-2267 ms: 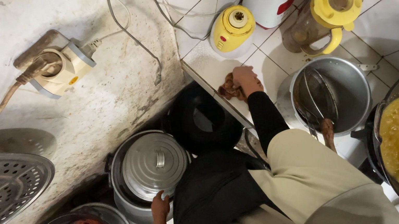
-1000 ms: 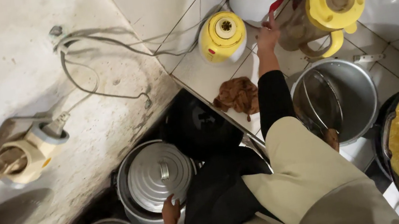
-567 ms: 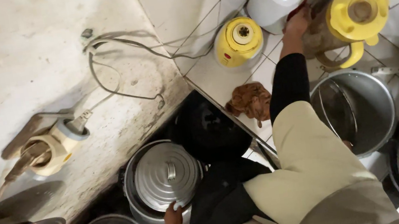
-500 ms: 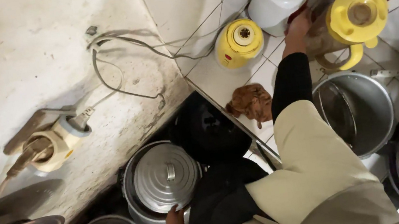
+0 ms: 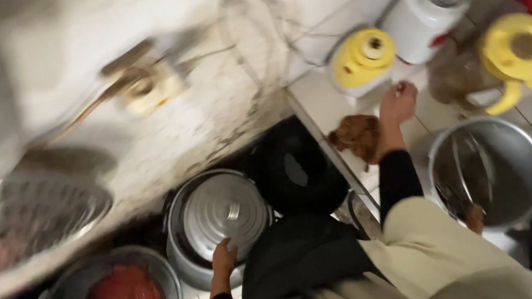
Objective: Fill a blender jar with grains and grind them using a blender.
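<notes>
Left hand [image 5: 223, 260] rests fingers-together on steel pot lid [image 5: 223, 212]; right hand [image 5: 397, 103] curled by yellow-lidded jar [image 5: 362, 59], grip unclear.

Long black sleeves [image 5: 396, 181] under a loose beige garment [image 5: 437, 257] (black cloth draped down the front).

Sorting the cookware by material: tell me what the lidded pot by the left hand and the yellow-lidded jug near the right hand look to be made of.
Lidded pot: looks like bare metal, probably aluminium or steel; grey with a dull sheen and ringed highlights on the lid, which the left hand touches.
Yellow-lidded jug: apparently plastic; opaque bright yellow lid and handle, brownish see-through body. Blur leaves the finish uncertain. Right hand is nearby.
</notes>
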